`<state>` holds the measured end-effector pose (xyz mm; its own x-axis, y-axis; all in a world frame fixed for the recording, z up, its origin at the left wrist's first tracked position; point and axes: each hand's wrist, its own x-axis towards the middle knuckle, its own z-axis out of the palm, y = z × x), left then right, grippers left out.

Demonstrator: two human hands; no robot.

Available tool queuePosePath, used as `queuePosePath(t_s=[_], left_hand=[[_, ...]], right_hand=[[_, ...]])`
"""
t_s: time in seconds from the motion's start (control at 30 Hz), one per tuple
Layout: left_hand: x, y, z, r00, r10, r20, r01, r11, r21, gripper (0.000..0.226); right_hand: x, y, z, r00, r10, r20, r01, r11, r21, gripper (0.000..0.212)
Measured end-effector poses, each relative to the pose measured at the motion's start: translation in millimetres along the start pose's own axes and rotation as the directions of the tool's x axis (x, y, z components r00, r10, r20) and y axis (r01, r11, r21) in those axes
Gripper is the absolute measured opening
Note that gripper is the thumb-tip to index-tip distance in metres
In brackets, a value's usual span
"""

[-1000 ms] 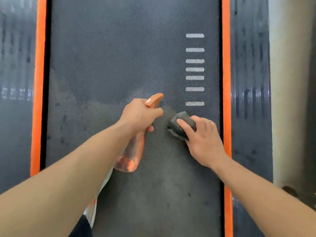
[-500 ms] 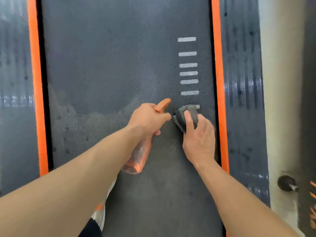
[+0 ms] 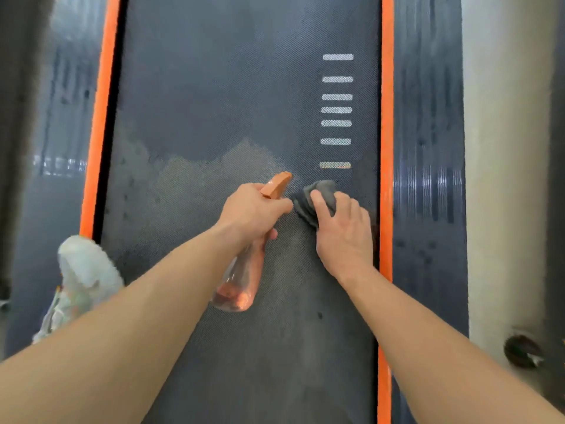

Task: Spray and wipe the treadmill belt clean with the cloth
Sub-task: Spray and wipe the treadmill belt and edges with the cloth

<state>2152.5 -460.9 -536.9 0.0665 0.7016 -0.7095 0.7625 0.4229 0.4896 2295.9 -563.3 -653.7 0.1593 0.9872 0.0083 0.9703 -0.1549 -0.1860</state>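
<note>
The dark grey treadmill belt (image 3: pixel 214 87) runs up the middle of the view, with a paler dusty patch across its centre. My left hand (image 3: pixel 252 209) grips the neck of an orange spray bottle (image 3: pixel 241 283), its orange nozzle pointing up the belt. My right hand (image 3: pixel 342 228) presses a crumpled grey cloth (image 3: pixel 308 200) onto the belt just right of the nozzle, fingers curled over it. The cloth lies just below the lowest of several white stripe marks (image 3: pixel 336 110).
Orange strips (image 3: pixel 386 117) border the belt on both sides, with dark ribbed side rails (image 3: pixel 428 102) beyond them. A white shoe (image 3: pixel 82 276) stands on the left rail near my left forearm. A small dark object (image 3: pixel 522 351) lies on the pale floor at the right.
My right hand slid the cloth up the belt and a little right, then settled just below the lowest stripe. The view shifted, bringing the white shoe into sight at left.
</note>
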Motion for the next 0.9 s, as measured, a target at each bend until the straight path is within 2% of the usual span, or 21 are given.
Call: queuePosePath(t_s=[0.2,0.3,0.37,0.53,0.63,0.7,0.8,0.9], left_hand=[[-14,-32,12,0.994,-0.098,-0.05,0.093,0.992,-0.083,0.013],[-9,-36,7,0.992,-0.102,-0.072,0.091,0.986,-0.137,0.013],[-6,-38,-1,0.993,-0.084,-0.083,0.071,0.987,-0.143,0.015],[14,-44,-22,0.991,-0.068,-0.111,0.051,0.987,-0.15,0.013],[26,-46,-32,0.996,-0.051,-0.073,0.048,0.998,-0.037,0.025],[28,-47,-36,0.999,-0.047,-0.019,0.048,0.999,0.023,0.026],[29,-54,-39,0.999,-0.041,0.007,0.041,0.999,0.029,0.028],[32,-64,-46,0.998,-0.059,-0.021,0.059,0.998,-0.007,0.028]], right_hand=[[-3,6,4,0.993,-0.014,0.115,0.005,0.997,0.077,0.072],[-2,4,2,0.985,0.009,0.17,-0.016,0.999,0.044,0.071],[-2,-2,1,0.989,0.036,0.147,-0.04,0.999,0.024,0.07],[10,-36,2,0.967,0.25,0.046,-0.253,0.963,0.092,0.059],[7,-48,3,0.94,0.34,0.004,-0.339,0.936,0.099,0.059],[-2,-56,5,0.893,0.447,-0.045,-0.443,0.893,0.079,0.059],[-22,-75,9,0.786,0.605,-0.128,-0.596,0.796,0.102,0.054],[-33,-89,11,0.775,0.624,-0.096,-0.616,0.781,0.102,0.057]])
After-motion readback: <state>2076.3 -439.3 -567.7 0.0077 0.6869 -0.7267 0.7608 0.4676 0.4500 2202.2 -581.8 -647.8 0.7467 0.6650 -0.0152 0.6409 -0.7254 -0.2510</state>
